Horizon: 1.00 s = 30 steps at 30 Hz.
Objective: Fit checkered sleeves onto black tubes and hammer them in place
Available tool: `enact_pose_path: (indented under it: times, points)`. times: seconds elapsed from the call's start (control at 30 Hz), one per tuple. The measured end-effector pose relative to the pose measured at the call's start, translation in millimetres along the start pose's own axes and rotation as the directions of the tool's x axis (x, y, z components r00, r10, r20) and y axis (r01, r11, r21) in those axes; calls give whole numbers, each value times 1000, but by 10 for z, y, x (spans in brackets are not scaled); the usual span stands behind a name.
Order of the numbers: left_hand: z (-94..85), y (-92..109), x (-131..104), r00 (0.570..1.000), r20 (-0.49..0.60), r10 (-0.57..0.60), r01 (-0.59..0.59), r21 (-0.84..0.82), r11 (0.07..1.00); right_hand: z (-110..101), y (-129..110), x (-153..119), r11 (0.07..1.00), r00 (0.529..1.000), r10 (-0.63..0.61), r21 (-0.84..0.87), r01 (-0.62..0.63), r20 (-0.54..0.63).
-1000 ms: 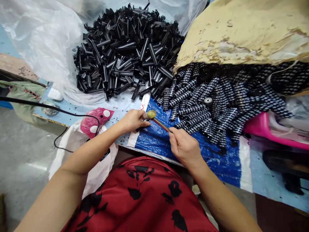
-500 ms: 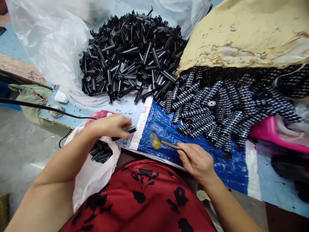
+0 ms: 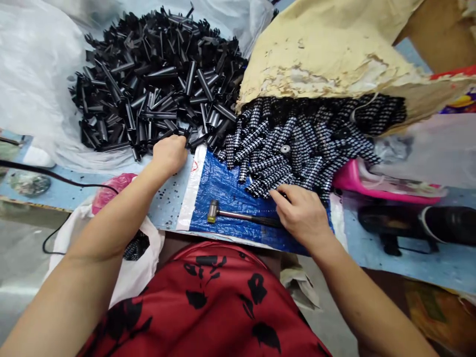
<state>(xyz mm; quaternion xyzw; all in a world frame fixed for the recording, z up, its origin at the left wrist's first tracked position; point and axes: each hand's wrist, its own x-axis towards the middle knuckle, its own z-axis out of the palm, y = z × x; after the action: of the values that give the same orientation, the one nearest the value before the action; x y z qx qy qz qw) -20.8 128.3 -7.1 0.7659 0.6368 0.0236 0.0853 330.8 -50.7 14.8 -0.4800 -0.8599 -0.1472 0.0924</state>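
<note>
My left hand [image 3: 170, 153] is closed at the near edge of a heap of black plastic tube-like pieces [image 3: 159, 72], its fingertips at one black piece. My right hand [image 3: 303, 213] has its thumb and fingers drawn together at the near edge of a pile of black-and-white patterned rods [image 3: 273, 168]. Something dark shows between those fingers, too little of it to name. A small hammer [image 3: 238, 215] with a yellow-tipped head lies on a blue plastic sheet [image 3: 213, 181], its handle end beside my right hand.
Clear plastic sheeting [image 3: 40, 74] surrounds the black heap. A torn yellowish sack [image 3: 320, 49] covers the back of the rods. A white bag [image 3: 152, 238] with patterned rods hangs at the table's front edge. To the right are a pink tray [image 3: 390, 193] and a black object [image 3: 446, 223].
My right hand has let the hammer down on the blue sheet and moved to the patterned rods. My left hand has gone from above the white bag to the black heap. The view has shifted right.
</note>
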Motion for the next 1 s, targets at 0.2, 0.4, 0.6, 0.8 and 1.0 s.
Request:
enact_pose_path:
  times: [0.2,0.4,0.6,0.8,1.0]
  points:
    - [-164,-20,-284,984,-175,-14,-14,-160,987,66,331,146,981,983,-133,-125,149,123]
    - [-99,105,-945,997,-65,51,-76,-469,880,30,404,197,972,972,-223,98,215,78]
    - [99,177,-1120,951,297,-84,309,-919,246,42,14,78,823,979,195,553,-127,-65]
    - [-14,479,-1190,913,320,-251,284,-944,-169,119,-399,276,-48,706,638,932,-361,306]
    - [-15,789,-1334,910,412,-47,379,-873,-308,84,-733,546,-778,501,419,584,-233,758]
